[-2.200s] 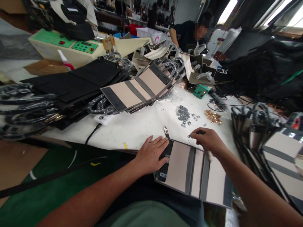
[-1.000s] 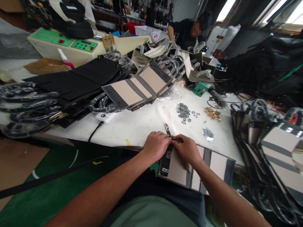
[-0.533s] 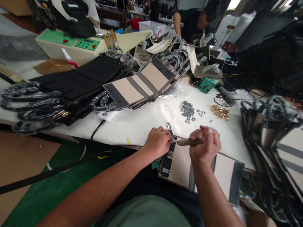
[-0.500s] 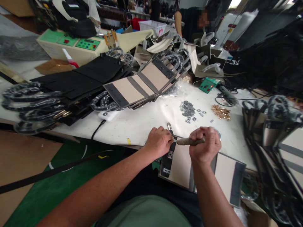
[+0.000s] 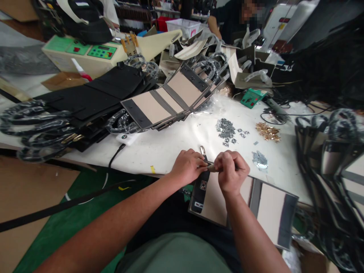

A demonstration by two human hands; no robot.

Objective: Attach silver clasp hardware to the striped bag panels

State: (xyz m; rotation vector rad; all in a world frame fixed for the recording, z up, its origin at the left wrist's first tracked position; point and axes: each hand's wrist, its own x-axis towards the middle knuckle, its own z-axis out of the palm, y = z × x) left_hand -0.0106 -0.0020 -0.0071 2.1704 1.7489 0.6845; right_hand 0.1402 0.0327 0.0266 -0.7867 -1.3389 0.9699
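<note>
Panel [image 5: 257, 199], pale with grey bands, is lying open across the near edge of the bench [image 5: 136, 155], its upper left corner sitting at both hands. From the left, the left hand [image 5: 187, 167] is keeping its place at that corner, fingers curling onto the black end strip [image 5: 199, 194]; whether they are pinching anything, I cannot tell. Just below, 2 metal pieces [image 5: 203, 185] are showing on the strip. Next, the right hand [image 5: 233, 172] is working closer in: a moment ago it was holding a tool [image 5: 212, 167] with the handle showing; now it is clamping that tool almost against the left fingers, only a short end showing. Close work at this corner is seemingly continuing. Farther right, the panel is extending past both hands, and silver plates [image 5: 260, 160] are lying uncovered again beyond it.
</note>
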